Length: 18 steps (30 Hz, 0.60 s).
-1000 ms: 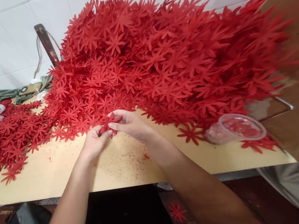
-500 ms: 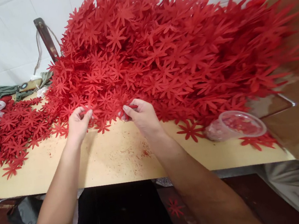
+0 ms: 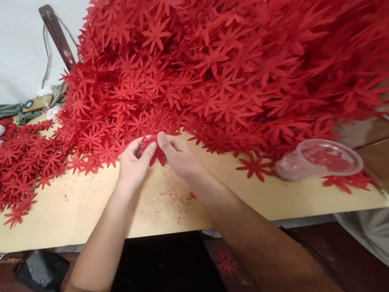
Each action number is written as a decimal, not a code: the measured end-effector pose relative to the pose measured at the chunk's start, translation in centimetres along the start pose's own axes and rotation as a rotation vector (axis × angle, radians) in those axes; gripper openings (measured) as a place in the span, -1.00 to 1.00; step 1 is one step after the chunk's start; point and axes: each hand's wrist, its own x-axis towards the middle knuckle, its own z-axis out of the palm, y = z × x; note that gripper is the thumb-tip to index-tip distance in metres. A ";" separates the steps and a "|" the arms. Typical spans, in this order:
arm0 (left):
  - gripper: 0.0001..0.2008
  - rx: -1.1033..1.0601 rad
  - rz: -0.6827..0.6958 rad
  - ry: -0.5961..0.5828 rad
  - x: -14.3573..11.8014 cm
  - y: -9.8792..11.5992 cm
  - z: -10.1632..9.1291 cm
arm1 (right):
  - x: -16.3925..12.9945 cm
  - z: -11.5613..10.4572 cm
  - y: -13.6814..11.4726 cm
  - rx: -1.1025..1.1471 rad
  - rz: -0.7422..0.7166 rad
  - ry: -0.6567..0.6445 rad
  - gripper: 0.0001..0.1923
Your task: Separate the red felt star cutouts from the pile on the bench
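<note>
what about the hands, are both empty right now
No, a red flower cutout is held between the fingers of the left hand and right hand.

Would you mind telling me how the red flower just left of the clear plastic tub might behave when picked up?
The red flower is probably light, since it looks thin. It may be springy rather than limp, as the pile looks bristly. It seems unlikely to roll, lying spread out on the table.

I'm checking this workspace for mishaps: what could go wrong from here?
The left hand and right hand pinch a thin red flower-shaped cutout, which might crease. The tall cutout pile behind it could slide forward. Another cutout lies below the front edge of the table; more may drop there.
</note>
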 end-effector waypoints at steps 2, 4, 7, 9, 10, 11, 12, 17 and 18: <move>-0.74 -0.075 -0.018 0.050 0.2 -0.2 0.1 | -0.2 -0.1 0.3 0.040 0.016 -0.065 -0.33; -0.79 -0.121 -0.040 0.061 0.5 -0.1 0.0 | -0.4 -0.3 0.7 0.043 0.021 -0.105 -0.38; -0.85 -0.143 -0.035 0.071 0.5 0.1 -0.1 | -0.6 -0.5 1.1 0.026 -0.002 -0.112 -0.47; -0.88 -0.127 -0.009 0.098 0.3 0.3 -0.1 | -0.8 -0.5 1.2 0.007 -0.004 -0.110 -0.53; -0.89 -0.109 0.002 0.112 0.2 0.3 0.0 | -0.8 -0.5 1.2 -0.001 0.000 -0.108 -0.55; -0.89 -0.089 0.013 0.128 0.2 0.3 -0.1 | -0.9 -0.5 1.2 -0.006 0.005 -0.108 -0.56; -0.90 -0.065 0.026 0.144 0.2 0.3 -0.1 | -1.0 -0.5 1.2 -0.010 0.011 -0.109 -0.58; -0.97 0.058 0.023 0.191 0.3 0.3 -0.9 | -1.4 -0.8 1.1 -0.074 0.007 -0.122 -0.72; -0.96 0.073 0.010 0.197 0.3 0.4 -1.0 | -1.4 -0.9 1.1 -0.080 0.008 -0.112 -0.74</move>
